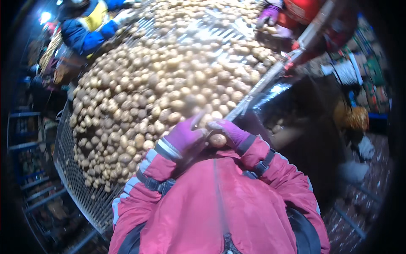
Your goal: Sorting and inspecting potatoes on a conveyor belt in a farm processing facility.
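Observation:
My left hand [184, 134], in a purple glove, is at the near edge of a large heap of potatoes [152, 85]. Close to its right is my right hand [231, 130], gloved alike, with its fingers pointing towards the left one. A pale potato [205, 120] lies between the fingertips of both hands; which hand grips it is unclear. Another potato [218, 140] shows just below my right fingers, by the front of the pink jacket. The fingers are partly blurred, and the undersides of both hands are hidden.
The heap lies on a slatted metal table [82, 193] with a metal rail [257, 89] along its right side. Beyond it, a co-worker's blue sleeve [92, 38] reaches in at the left, and a co-worker's purple glove [269, 14] is at the right. Filled bags [356, 118] stand at far right.

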Demonstrator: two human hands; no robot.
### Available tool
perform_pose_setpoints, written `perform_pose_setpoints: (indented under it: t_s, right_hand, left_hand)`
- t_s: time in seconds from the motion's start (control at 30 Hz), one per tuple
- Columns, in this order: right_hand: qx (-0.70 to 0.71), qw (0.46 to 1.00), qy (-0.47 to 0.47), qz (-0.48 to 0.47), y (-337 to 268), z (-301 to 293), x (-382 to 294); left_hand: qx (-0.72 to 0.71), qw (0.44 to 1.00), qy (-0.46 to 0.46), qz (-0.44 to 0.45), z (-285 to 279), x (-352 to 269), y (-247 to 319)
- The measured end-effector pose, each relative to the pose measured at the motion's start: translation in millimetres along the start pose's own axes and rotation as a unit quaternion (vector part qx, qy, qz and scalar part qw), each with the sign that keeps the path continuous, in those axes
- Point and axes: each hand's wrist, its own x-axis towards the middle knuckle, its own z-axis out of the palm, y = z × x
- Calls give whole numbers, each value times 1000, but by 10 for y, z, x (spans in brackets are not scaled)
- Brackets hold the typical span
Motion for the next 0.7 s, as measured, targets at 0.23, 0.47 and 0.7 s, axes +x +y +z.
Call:
perform_pose_setpoints:
  t_s: [0.23, 0.47, 0.7]
  right_hand:
    - [63, 987, 36, -144, -43, -594, -928]
    - [74, 918, 99, -376, -39, -2287, -2378]
    - [132, 816, 124, -549, -970, -2695, -2667]
  left_hand:
    - [12, 992, -119, -34, 697, 380, 429]
    - [-7, 989, -141, 39, 1015, 768, -50]
    - [-21, 994, -110, -1, 989, 723, 30]
